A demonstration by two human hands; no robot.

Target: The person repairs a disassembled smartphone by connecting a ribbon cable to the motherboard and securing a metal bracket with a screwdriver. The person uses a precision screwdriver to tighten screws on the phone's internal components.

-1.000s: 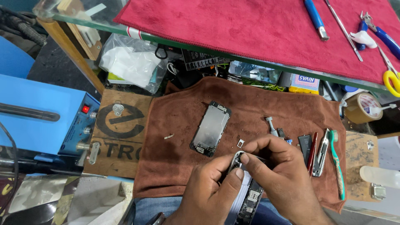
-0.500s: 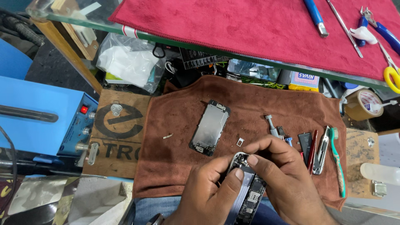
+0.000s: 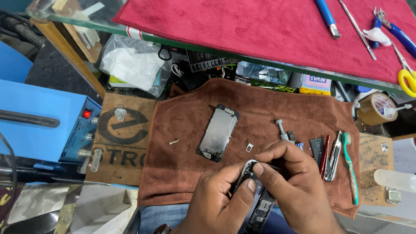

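The opened black smartphone body with a silver metal edge lies lengthwise, running from the lower middle of the view up toward the brown cloth, its inside facing up so that dark boards and small metal parts show (the finer detail is too small to tell). It is tilted slightly, top end leaning right, and its lower end runs out of the bottom of the view. Most of its upper half is covered, so only the rounded top corner and a strip of the lower interior can be seen.
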